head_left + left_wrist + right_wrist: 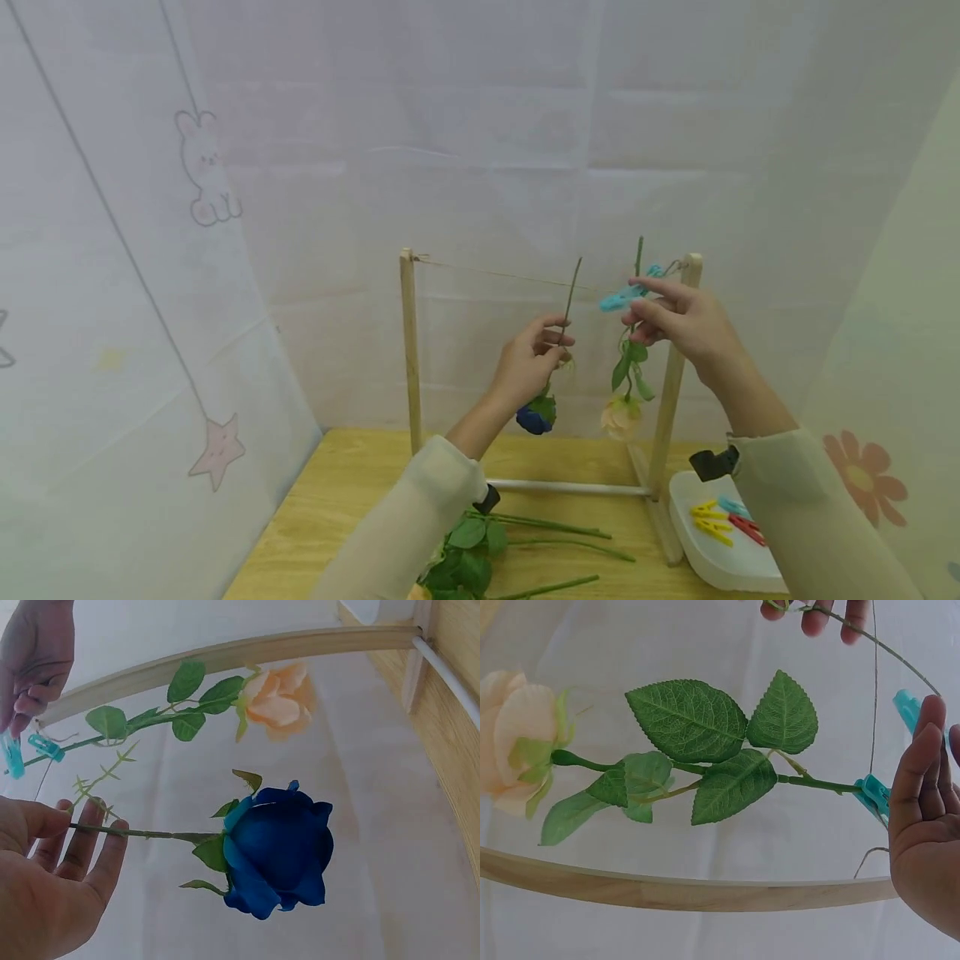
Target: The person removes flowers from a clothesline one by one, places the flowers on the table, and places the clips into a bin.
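My left hand (528,358) pinches the thin stem of a blue rose (534,419) between thumb and fingers, bloom down and stem end up near the string (495,272). In my right hand (693,325) is a light-blue clothespin (621,300), pinched between thumb and fingers and pointing left toward that stem. Just beside it, a peach rose (621,417) hangs head down, its stem clipped to the string by a second blue clothespin (874,796). The left wrist view shows the blue bloom (277,851) large, below the peach one.
The string runs between two upright posts (411,350) of a wooden frame with a white lower bar (570,487). More leafy stems (472,558) lie at the front of the wooden table (322,500). At right, a white tray (693,557) holds yellow, red and blue clothespins.
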`<state>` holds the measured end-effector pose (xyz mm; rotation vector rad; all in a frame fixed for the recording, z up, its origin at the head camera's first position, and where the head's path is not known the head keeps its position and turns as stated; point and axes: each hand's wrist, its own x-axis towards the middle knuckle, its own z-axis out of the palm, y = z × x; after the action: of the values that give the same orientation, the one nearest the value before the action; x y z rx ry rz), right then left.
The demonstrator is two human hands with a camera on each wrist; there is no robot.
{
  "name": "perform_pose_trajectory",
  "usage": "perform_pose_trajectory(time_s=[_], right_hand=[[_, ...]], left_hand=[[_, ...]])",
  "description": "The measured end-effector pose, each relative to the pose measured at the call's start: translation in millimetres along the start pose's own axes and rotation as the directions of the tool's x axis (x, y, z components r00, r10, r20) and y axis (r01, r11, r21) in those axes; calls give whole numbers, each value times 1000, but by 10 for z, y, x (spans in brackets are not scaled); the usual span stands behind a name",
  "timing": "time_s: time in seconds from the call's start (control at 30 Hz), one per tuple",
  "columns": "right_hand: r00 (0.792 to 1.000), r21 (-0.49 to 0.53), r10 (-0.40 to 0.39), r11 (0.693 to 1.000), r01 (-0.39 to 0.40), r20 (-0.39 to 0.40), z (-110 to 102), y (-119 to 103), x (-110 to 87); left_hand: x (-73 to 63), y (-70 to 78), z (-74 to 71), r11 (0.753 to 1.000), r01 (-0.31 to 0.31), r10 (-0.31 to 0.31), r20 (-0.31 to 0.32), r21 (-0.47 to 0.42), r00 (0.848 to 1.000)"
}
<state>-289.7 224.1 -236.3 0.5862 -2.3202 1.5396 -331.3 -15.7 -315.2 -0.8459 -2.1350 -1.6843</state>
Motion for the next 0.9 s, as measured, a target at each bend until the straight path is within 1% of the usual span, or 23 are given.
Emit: perform_pose_trajectory(time_s=[0.17, 0.33, 0.4, 0.47, 0.63, 0.7, 0.77, 0.9], right_hand=[[998, 3, -48, 999, 48, 37, -41, 0, -75], [994, 13, -92, 996, 91, 60, -77, 13, -153], [993, 12, -102, 995, 101, 65, -87, 34, -188], [991, 7, -110, 994, 110, 71, -94, 60, -224], [990, 18, -123, 992, 122, 76, -106, 138, -288], [990, 43, -124, 992, 122, 70, -110, 164, -310], [989, 75, -131, 989, 126, 68, -114, 192, -331], [988, 105, -139, 986, 131, 73, -124, 261, -369]], left_hand=[[-63, 1, -56, 994, -49, 48, 15, 103, 999], [-112, 12, -103, 974, -110, 101, 57, 198, 993], [-136, 19, -122, 958, -142, 124, 83, 248, 989], [-167, 30, -140, 937, -180, 153, 111, 299, 982], [-256, 71, -186, 861, -291, 243, 166, 416, 956], [-286, 92, -203, 839, -316, 264, 177, 442, 948], [-309, 106, -220, 829, -330, 276, 183, 452, 944], [-348, 117, -256, 826, -335, 283, 181, 453, 942]])
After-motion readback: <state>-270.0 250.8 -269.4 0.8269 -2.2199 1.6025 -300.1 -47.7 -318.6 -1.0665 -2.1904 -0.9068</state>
